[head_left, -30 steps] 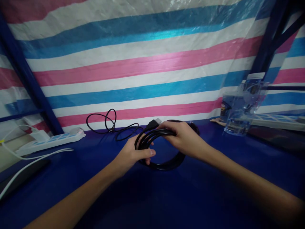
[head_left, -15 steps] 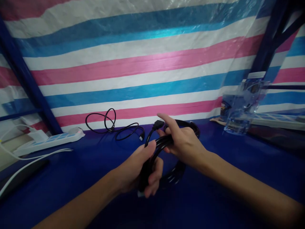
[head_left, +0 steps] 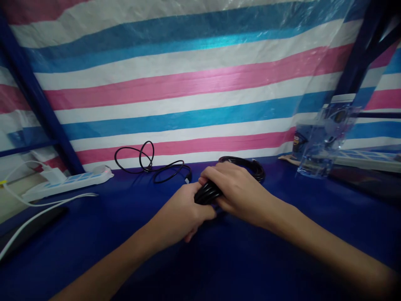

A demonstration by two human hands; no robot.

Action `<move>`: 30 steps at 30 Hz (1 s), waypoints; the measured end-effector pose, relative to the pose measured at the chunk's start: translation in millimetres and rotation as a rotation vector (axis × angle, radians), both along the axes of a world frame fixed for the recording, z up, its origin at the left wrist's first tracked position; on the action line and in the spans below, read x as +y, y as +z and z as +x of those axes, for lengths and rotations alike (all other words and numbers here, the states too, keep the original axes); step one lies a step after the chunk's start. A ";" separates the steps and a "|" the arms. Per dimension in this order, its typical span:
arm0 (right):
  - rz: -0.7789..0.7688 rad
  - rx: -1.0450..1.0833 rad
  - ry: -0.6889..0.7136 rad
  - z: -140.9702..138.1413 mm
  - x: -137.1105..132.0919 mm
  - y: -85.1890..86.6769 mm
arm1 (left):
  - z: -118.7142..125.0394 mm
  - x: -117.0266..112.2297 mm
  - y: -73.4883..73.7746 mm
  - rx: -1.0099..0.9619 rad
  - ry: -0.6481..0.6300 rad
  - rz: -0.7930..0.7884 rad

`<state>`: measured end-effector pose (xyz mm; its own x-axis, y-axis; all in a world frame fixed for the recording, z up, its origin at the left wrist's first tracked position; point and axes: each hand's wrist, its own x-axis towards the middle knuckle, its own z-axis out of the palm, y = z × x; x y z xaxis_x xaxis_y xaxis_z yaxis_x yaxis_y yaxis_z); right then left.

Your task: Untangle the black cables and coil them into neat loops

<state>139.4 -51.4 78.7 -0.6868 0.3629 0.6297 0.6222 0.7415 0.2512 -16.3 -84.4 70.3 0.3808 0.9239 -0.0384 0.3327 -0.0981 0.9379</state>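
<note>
Left hand (head_left: 183, 211) and right hand (head_left: 239, 188) were both closed around the bundled black cable (head_left: 206, 193), held low over the blue desk (head_left: 219, 259). Behind lay a thin cord (head_left: 147, 161). At right stood a clear plastic package (head_left: 322, 142), contents indistinct.

Glossy black cable (head_left: 208, 193); matt blue tablecloth (head_left: 250, 259).

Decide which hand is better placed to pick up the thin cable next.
Left, probably: the left hand sits nearer the thin cable; the right hand lies across the coil, farther away.
</note>
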 end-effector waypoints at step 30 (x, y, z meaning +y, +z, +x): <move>-0.303 0.341 0.284 10.9 12.5 -24.4 | -4.1 3.7 -8.5 0.030 0.439 0.490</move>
